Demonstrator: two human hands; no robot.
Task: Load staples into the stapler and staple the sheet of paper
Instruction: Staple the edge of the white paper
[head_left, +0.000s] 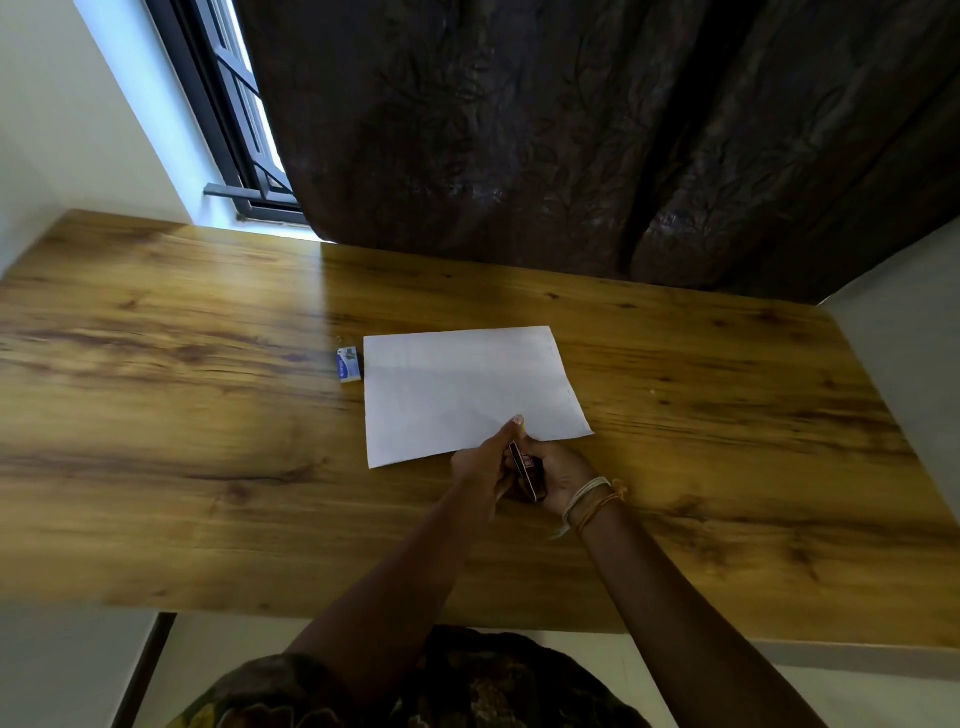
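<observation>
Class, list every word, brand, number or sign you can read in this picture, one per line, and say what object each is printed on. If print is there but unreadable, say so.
Nothing here can be read for certain.
Staple box: blue and white print, too small and blurred to read.
Stapler, held between both hands: a small red and white label, too blurred to read.
Sheet of paper: only faint marks, no readable text.

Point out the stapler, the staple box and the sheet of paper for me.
stapler (527, 470): head view, on its dark body between the hands.
staple box (348, 365): head view, on its printed top face.
sheet of paper (457, 389): head view, on its bare middle.
</observation>
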